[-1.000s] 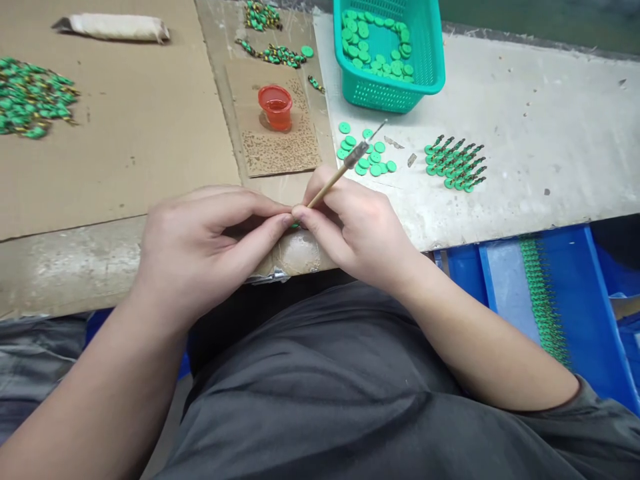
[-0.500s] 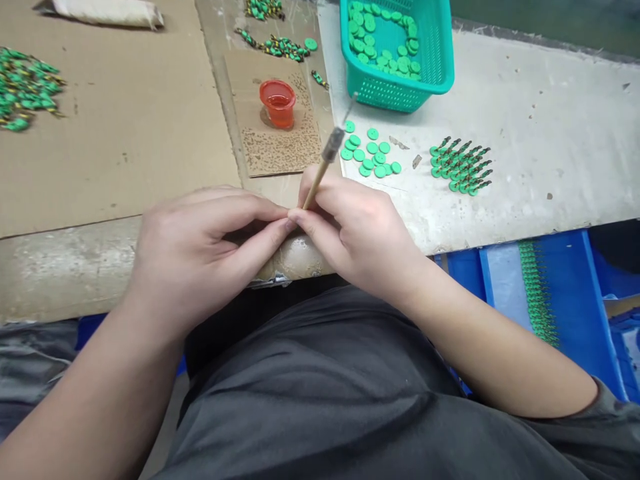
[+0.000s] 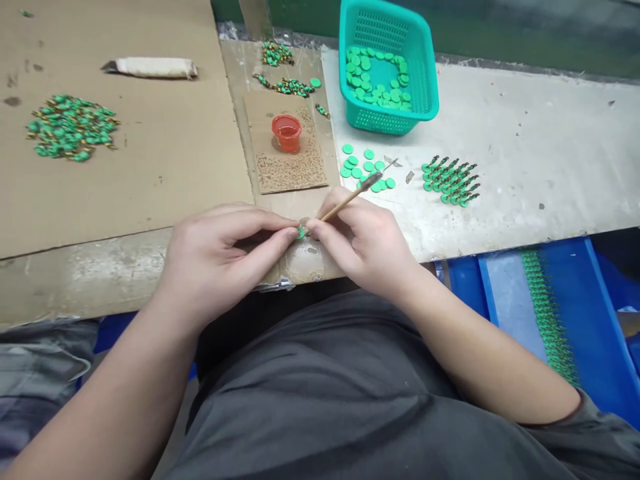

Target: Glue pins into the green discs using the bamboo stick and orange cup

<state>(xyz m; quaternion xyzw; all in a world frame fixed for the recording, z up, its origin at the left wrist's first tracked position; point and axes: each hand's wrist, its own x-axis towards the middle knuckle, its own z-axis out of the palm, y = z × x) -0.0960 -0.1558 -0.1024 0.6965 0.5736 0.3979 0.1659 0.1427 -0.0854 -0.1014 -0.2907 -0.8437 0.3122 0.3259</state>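
Note:
Near the table's front edge, my left hand (image 3: pixel 220 257) pinches a small green disc (image 3: pixel 301 233) between thumb and forefinger. My right hand (image 3: pixel 370 240) is closed around a thin wooden-handled needle tool (image 3: pixel 347 201), whose grey-wrapped end and fine metal tip point up and to the right. The right thumb and forefinger meet just beside the disc; whether they also hold a small piece there, I cannot make out. Loose green discs (image 3: pixel 369 154) lie beyond the right hand. Farther right, several discs with dark upright pieces (image 3: pixel 453 181) stand in rows.
A green basket (image 3: pixel 390 123) of discs stands at the back. Left of it, a red cup (image 3: pixel 287 137) of liquid sits on spotted cardboard (image 3: pixel 295 175). On the left lie a pile of small green-and-yellow pieces (image 3: pixel 73 127) and a cloth-wrapped blade (image 3: pixel 155 67). Blue trays (image 3: pixel 580 293) are below right.
The green disc now shows between the fingertips, and the right fingers sit slightly apart from the left ones. The needle tool has tilted lower to the right. The camera view has shifted.

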